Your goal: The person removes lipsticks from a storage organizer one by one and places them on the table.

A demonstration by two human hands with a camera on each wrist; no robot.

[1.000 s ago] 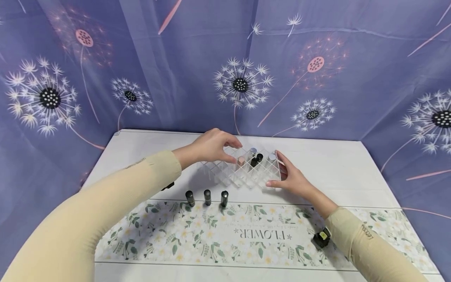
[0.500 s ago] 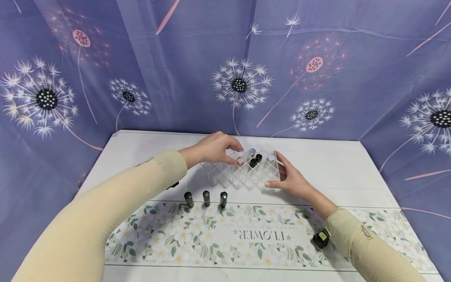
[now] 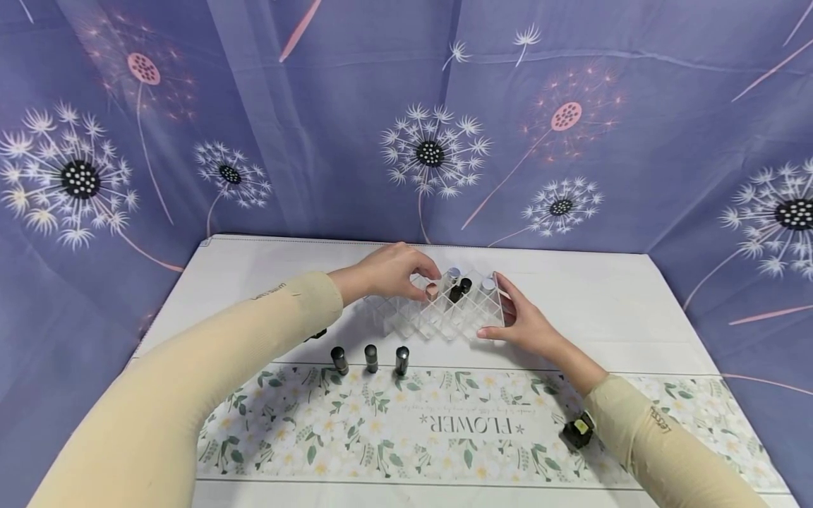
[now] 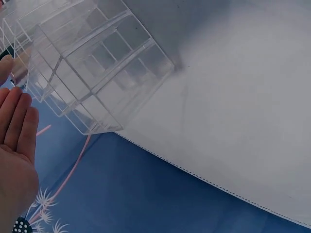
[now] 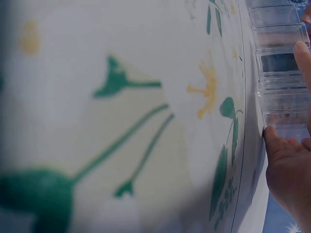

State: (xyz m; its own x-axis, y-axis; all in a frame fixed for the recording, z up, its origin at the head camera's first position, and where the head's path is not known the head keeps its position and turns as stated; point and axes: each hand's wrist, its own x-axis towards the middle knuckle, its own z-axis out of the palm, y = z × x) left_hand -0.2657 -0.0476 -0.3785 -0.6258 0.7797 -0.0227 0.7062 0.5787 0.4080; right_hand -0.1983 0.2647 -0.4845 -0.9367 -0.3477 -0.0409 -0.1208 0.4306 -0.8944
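A clear acrylic lipstick organizer [image 3: 406, 321] with a diamond lattice top stands toward the back of the table. My left hand [image 3: 395, 271] reaches over its left part. Thumb and index finger stand apart on either side of a rose-gold capped tube [image 3: 432, 291]; contact with it is unclear. In the left wrist view the fingers [image 4: 18, 114] look nearly straight beside that tube [image 4: 20, 70]. My right hand [image 3: 527, 321] grips the organizer's right end, thumb in front and fingers behind. Two silver-topped tubes and black ones [image 3: 466, 285] stand in other slots.
Three dark lipstick tubes [image 3: 371, 358] stand in a row in front of the organizer. A black faceted object with a yellow-green top [image 3: 578, 429] sits by the right forearm. Another black object [image 3: 316, 334] is partly hidden under the left sleeve. A floral mat strip [image 3: 470, 451] crosses the table.
My left hand has shifted slightly right and down toward the rose-gold tube, its thumb and index finger drawing closer together. The right hand keeps its grip on the organizer.
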